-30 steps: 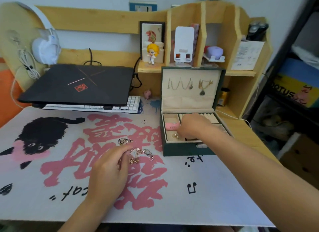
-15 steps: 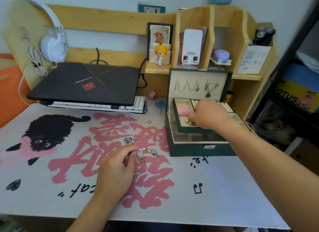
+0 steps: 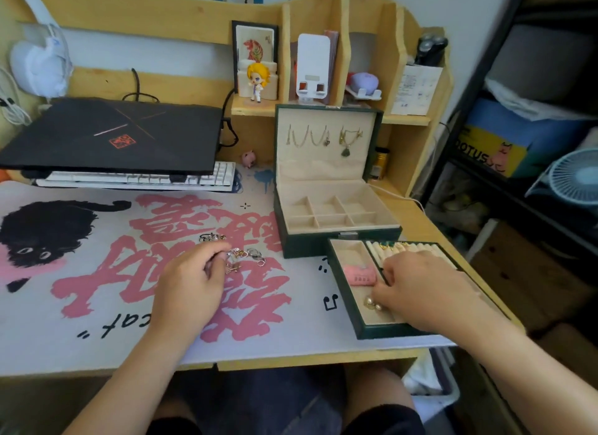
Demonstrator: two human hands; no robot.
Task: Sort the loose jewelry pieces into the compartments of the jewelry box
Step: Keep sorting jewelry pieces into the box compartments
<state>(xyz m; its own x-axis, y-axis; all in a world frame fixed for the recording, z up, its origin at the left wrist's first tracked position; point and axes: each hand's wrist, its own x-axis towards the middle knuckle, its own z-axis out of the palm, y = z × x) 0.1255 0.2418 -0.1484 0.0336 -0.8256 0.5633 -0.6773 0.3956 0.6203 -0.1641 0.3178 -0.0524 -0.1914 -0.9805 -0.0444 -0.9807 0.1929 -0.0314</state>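
Since half a second ago, the tray (image 3: pixel 348 308) is sitting lower right, off the jewelry box (image 3: pixel 339 237). Right hand (image 3: pixel 420 289) is grasping it; left hand (image 3: pixel 191 282) is curling over loose jewelry (image 3: pixel 246 256), centre, grip indiscernible. Overhanging tray risks tipping.

We see a wooden desk (image 3: pixel 323 365) w/ a printed cat desk mat (image 3: pixel 97 305) over it, a wooden shelf unit (image 3: pixel 323 20) at the back against a pale wall (image 3: pixel 469 7). A dark metal rack (image 3: pixel 485 111) stands at right, a small fan (image 3: pixel 576 179) beside it.
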